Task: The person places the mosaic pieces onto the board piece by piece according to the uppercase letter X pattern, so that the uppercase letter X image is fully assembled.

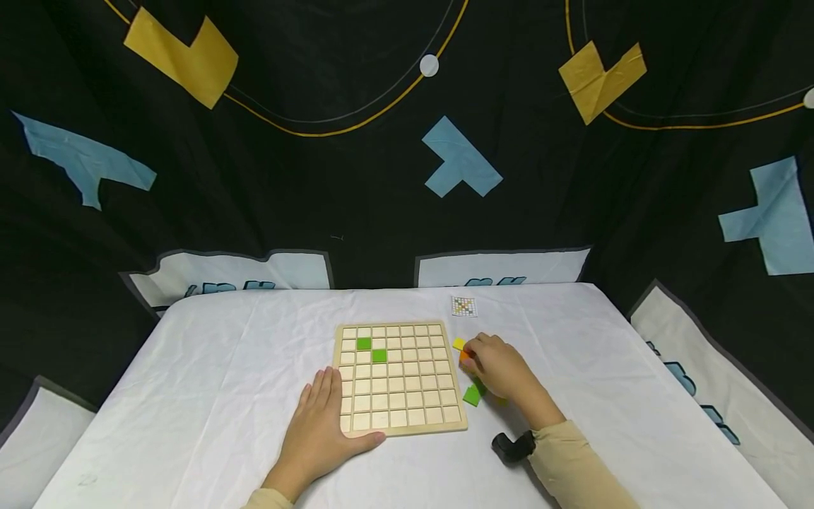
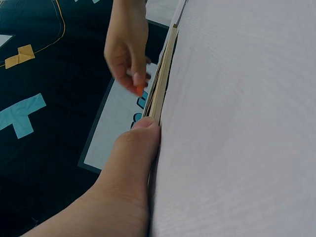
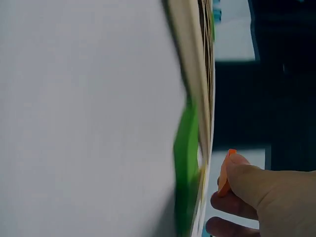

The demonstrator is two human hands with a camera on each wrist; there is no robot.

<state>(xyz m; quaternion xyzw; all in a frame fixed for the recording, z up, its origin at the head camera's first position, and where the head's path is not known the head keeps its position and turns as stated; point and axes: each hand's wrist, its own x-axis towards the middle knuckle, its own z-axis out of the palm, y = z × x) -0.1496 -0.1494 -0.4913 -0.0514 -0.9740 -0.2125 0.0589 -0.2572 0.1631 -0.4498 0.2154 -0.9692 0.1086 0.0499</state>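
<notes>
A wooden grid board [image 1: 400, 430] lies on the white cloth, with one green tile [image 1: 364, 343] in its upper left area and another green tile [image 1: 379, 355] diagonally below it. My left hand [image 1: 321, 428] rests along the board's left side, fingers straight, thumb at the lower edge. Just off the right side, my right hand [image 1: 502, 367] pinches an orange tile [image 3: 224, 174] between thumb and fingers. Beneath and beside that hand lie a yellow tile [image 1: 458, 343] and loose green tiles [image 1: 472, 395], partly hidden by it.
A small card with a coloured grid pattern [image 1: 464, 306] lies beyond the board's upper right corner. A black strap piece [image 1: 514, 448] sits at the right wrist. Behind the table hangs a black curtain [image 1: 375, 198] with blue and yellow shapes.
</notes>
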